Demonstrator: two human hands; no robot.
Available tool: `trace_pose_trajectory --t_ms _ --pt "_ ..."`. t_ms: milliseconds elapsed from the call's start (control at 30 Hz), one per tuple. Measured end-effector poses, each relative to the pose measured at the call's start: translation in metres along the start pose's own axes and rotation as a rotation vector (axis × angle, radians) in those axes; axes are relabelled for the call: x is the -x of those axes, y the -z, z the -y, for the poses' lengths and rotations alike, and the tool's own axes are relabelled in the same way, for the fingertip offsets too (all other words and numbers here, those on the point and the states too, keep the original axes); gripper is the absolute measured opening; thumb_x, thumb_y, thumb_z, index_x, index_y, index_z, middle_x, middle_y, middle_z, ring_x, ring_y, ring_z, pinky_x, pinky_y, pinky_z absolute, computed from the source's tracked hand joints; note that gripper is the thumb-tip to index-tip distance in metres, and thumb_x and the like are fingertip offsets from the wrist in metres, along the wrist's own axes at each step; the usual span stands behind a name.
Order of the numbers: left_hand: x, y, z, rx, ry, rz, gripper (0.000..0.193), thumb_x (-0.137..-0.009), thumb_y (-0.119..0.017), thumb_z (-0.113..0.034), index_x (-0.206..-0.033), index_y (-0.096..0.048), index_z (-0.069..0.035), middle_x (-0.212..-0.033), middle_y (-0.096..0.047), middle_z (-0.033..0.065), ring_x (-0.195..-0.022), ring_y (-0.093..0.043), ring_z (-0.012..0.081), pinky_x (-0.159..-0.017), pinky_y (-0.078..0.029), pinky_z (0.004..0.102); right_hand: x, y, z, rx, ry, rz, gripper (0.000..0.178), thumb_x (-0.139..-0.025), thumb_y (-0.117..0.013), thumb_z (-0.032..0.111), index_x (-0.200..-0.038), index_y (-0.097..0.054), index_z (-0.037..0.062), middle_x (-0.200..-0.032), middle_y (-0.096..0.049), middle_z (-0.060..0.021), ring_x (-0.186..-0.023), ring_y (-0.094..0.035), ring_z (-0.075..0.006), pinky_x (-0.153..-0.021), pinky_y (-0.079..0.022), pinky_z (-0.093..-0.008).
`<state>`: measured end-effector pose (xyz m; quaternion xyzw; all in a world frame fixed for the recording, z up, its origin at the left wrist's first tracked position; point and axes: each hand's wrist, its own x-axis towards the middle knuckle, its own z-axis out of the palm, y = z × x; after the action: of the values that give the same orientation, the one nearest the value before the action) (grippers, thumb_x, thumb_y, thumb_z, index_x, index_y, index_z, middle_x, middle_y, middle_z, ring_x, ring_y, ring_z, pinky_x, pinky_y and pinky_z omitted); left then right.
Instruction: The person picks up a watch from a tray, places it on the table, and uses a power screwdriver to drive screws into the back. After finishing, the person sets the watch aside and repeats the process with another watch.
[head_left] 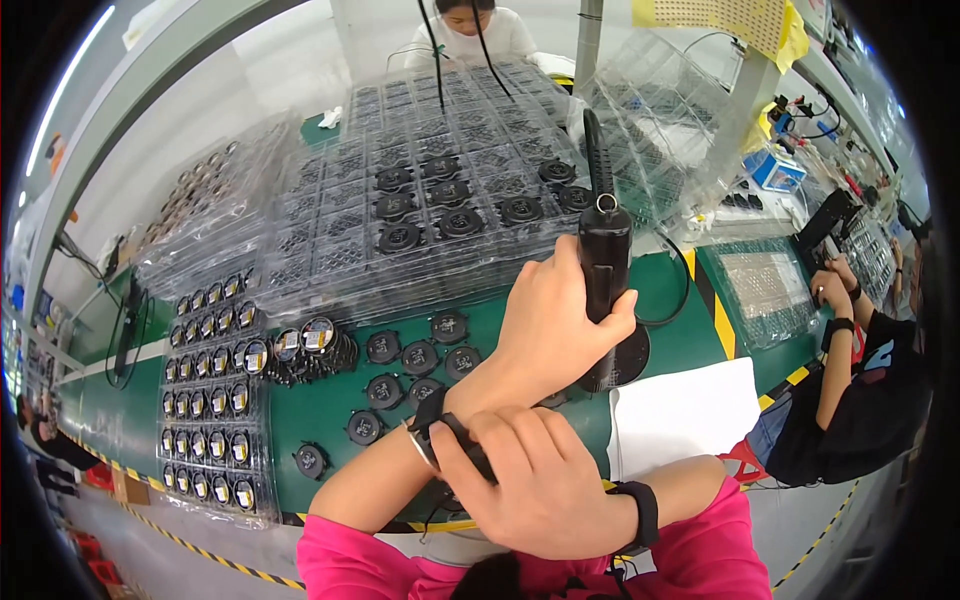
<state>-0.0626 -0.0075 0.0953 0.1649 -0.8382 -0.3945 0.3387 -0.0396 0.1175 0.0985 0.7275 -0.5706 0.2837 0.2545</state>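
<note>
My left hand (555, 330) is wrapped round an upright black electric screwdriver (605, 245) with a metal ring on top and a cord. Its lower end is partly hidden beside a dark round piece (632, 358). My right hand (540, 480) crosses over my left forearm, its fingers curled round the dark wristband (430, 408) on my left wrist, next to a silvery bracelet. Another black band (645, 512) circles my right wrist. Several round black parts (420, 357) lie on the green table left of my left hand, some hidden under my arm.
Stacked clear trays (340, 240) with round black parts fill the back. A tray of labelled round parts (205, 445) and a pile (315, 350) sit left. White paper (685, 415) lies right. Co-workers sit opposite and right, one near a clear tray (765, 290). Cables hang overhead.
</note>
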Motion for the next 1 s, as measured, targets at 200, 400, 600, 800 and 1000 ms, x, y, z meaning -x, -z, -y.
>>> trace_pose_trajectory --t_ms 200,400,600,800,1000 --pt "-0.004 -0.004 0.004 -0.016 0.074 -0.007 0.049 -0.076 -0.073 -0.03 -0.1 -0.051 0.006 -0.083 -0.064 0.0206 -0.075 -0.061 0.0385 -0.078 -0.047 0.0435 -0.003 -0.004 -0.01 -0.112 0.024 0.064 0.034 -0.077 -0.072 0.022 -0.106 -0.065 0.0052 -0.1 -0.057 -0.0107 -0.087 -0.058 -0.0258 -0.067 -0.046 -0.0334" --pt "0.0 -0.01 0.001 -0.202 -0.148 -0.126 0.05 -0.076 -0.075 -0.031 -0.102 -0.05 0.005 -0.08 -0.063 0.0199 -0.075 -0.061 0.039 -0.073 -0.048 0.0466 -0.006 -0.004 -0.01 -0.198 0.028 0.069 0.038 -0.075 -0.074 0.021 -0.106 -0.063 0.0028 -0.105 -0.057 -0.0136 -0.094 -0.057 -0.0302 -0.075 -0.047 -0.0379" --pt "0.002 -0.011 0.005 -0.191 -0.159 -0.117 0.052 -0.076 -0.076 -0.031 -0.104 -0.049 0.004 -0.08 -0.062 0.0193 -0.075 -0.06 0.04 -0.07 -0.049 0.0478 -0.007 0.001 -0.024 -0.348 0.021 0.121 0.04 -0.069 -0.078 0.015 -0.104 -0.062 0.0005 -0.109 -0.057 -0.0156 -0.094 -0.057 -0.0313 -0.078 -0.047 -0.0392" --pt "0.003 -0.004 0.003 -0.075 -0.046 -0.037 0.049 -0.081 -0.073 -0.027 -0.11 -0.048 0.003 -0.084 -0.062 0.0181 -0.075 -0.061 0.0352 -0.069 -0.05 0.0427 -0.007 0.0 -0.024 -0.437 0.018 0.114 0.042 -0.064 -0.078 0.005 -0.103 -0.063 0.0003 -0.112 -0.058 -0.0162 -0.094 -0.055 -0.0316 -0.077 -0.047 -0.0384" --pt "0.001 -0.003 0.007 0.361 0.101 -0.056 0.041 -0.085 -0.069 -0.021 -0.103 -0.045 0.007 -0.078 -0.06 0.0178 -0.068 -0.062 0.0293 -0.062 -0.049 0.0411 0.004 -0.012 -0.017 -0.36 0.053 -0.019 0.042 -0.062 -0.074 0.003 -0.104 -0.066 0.0015 -0.116 -0.058 -0.0145 -0.093 -0.054 -0.0306 -0.076 -0.046 -0.0368"
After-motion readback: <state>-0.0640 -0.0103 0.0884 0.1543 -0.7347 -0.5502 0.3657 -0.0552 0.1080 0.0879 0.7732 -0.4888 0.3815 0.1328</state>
